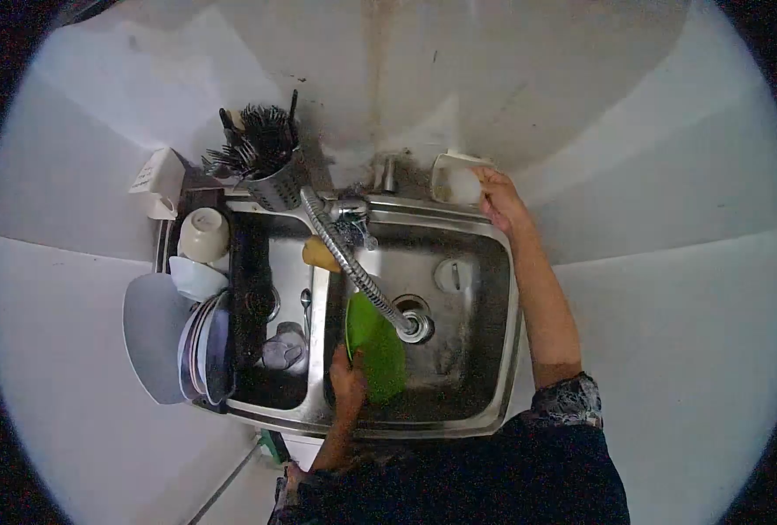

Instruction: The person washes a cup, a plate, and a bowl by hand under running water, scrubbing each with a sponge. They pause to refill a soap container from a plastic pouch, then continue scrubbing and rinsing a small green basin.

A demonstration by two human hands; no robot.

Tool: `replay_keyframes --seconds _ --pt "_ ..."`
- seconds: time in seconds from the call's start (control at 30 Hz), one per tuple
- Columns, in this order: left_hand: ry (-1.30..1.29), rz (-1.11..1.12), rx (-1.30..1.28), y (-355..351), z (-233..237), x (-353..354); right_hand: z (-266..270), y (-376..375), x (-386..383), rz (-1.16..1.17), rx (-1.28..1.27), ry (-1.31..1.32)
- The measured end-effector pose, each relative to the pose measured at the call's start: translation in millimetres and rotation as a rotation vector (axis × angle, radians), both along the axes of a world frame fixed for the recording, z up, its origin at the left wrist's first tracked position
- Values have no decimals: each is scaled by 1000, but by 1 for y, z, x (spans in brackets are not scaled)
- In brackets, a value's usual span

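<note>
- The green plate [376,348] is held on edge inside the right compartment of the sink [432,210], just beside the head of the spring faucet [353,267], which hangs over the drain.
- The left hand [348,382] is clamped on the plate's lower rim, with the fingers closed around the edge.
- The right hand [499,201] is stretched to the sink's back rim, where a white tub [451,179] is touched. Its fingers are curled, but whether the tub is gripped or only touched cannot be told.
- The tub's contents are washed out by glare.
- Bowls [200,254], stacked plates [197,346] and a cutlery holder [274,179] are seen in the left compartment; the items at its dark bottom are hard to make out.
- The person's body is cut off at the lower edge.
</note>
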State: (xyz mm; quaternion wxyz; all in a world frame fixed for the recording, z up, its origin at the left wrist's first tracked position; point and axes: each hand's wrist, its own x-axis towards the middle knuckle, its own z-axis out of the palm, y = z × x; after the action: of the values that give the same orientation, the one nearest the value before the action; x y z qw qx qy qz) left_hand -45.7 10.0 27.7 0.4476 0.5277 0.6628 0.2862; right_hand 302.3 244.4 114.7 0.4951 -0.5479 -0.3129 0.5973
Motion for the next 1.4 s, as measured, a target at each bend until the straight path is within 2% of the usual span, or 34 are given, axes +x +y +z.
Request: replay_keyframes --seconds 0.07,0.1,0.17,0.2,0.23,0.27,0.3,0.37,0.4,0.43,0.47,0.53,0.57,0.63,0.67,0.7,0.77,0.83,0.93,0.97,1.03,1.07,1.1,1.17,1.23,1.27,1.33,1.37,1.4 --pt "26 52 -148 -1 14 3 4 -29 2 99 -1 -174" --pt "33 44 -164 -7 10 1 6 -54 -5 92 -17 -167" --pt "332 -99 -54 -19 -3 -9 35 -111 -41 -52 -149 -22" --pt "345 -106 -72 -24 2 -12 -14 -149 -36 73 -24 -284" --pt "174 14 -124 -26 9 -12 -63 -185 -34 201 114 -541" --pt "2 138 -170 -31 13 -14 -30 -208 -60 302 -97 -572" --pt "-55 171 -172 -37 14 -17 9 -226 -92 404 -305 -599" --pt "-34 130 -233 -36 50 -15 -80 -281 -129 319 -54 -426" --pt "-29 84 -296 -37 64 -12 -60 -275 -155 241 -113 -507" --pt "13 68 -119 -45 59 -7 -37 -264 -181 164 -169 -588" --pt "19 66 -115 -49 63 -3 -41 -259 -197 161 -166 -582" --pt "40 49 -161 -53 74 5 -52 -253 -216 195 329 -923" --pt "105 10 -52 -51 66 8 -50 -259 -224 187 334 -921" --pt "82 39 -4 -46 67 3 -43 -279 -238 158 488 -1017" --pt "57 67 33 -42 74 2 -45 -290 -235 154 488 -1014" --pt "1 123 -74 -39 83 -1 -46 -302 -225 204 490 -954" --pt "-31 99 -98 -43 88 -1 -45 -298 -214 258 493 -898" --pt "-64 74 -125 -47 85 1 -44 -264 -202 74 330 -851" --pt "96 -65 65 -51 71 5 -28 -252 -218 -4 350 -747" --pt "192 -66 61 -45 82 7 -29 -267 -223 -8 351 -745" --pt "154 5 57 -32 83 6 -31 -307 -228 127 383 -766" --pt "116 74 48 -31 84 4 -41 -309 -221 130 383 -768" --pt "176 54 45 -32 84 4 -52 -310 -213 120 314 -807" --pt "122 73 13 -42 83 7 -57 -290 -207 107 243 -845" --pt "75 88 -19 -53 83 10 -44 -244 -214 -184 343 -767" --pt "140 6 50 -57 82 13 -36 -243 -223 -186 344 -764" --pt "209 -82 120 -55 82 13 -21 -251 -239 -22 256 -711" --pt "105 29 132 -49 82 14 -23 -270 -241 -23 259 -714" --pt "-1 143 144 -45 80 14 -28 -299 -242 11 386 -763"
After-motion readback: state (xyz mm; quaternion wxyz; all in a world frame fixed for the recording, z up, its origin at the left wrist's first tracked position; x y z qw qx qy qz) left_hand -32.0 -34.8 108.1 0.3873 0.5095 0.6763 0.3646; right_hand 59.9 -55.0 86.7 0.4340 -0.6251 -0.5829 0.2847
